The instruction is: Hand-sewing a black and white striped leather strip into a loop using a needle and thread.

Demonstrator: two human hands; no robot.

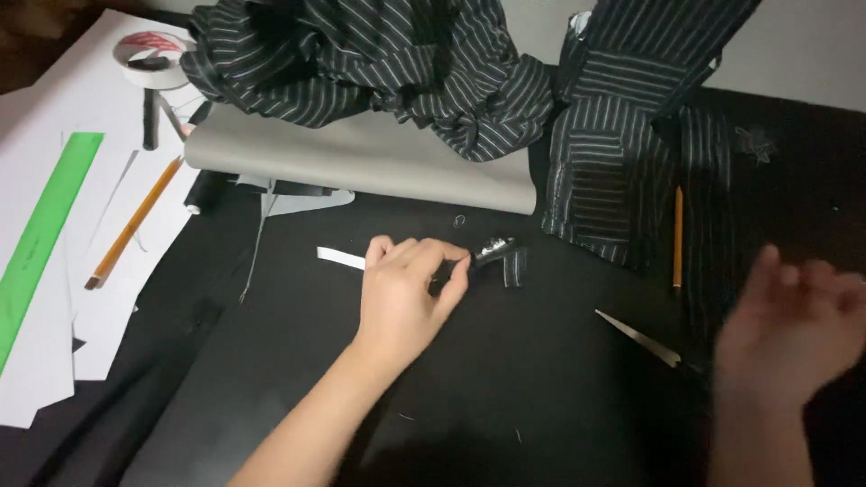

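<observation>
we worked over a black cloth that covered most of the table, with white paper sheets spread at the left edge. above it lay a heap of black pinstriped fabric, partly resting on a grey roll, and a second pinstriped piece hung down at the upper right. a green ruler and a pencil sat on the paper, a tape roll farther up, and another pencil lay beside the hanging piece.

our left hand pinched a small dark striped strip against the cloth, fingers closed narrow on its near end, with a white strip showing from under the hand. our right hand was blurred in the air near the scissors — loosely spread as far as we could tell, holding nothing.

the risks, as we judged them: the scissors lay with the blades pointing toward our left hand, so a hasty grab could nick a finger or snag the cloth. the small strip was dark on dark — easy to lose if the pinch slipped. the heap on the roll looked ready to slide down over the work.
</observation>
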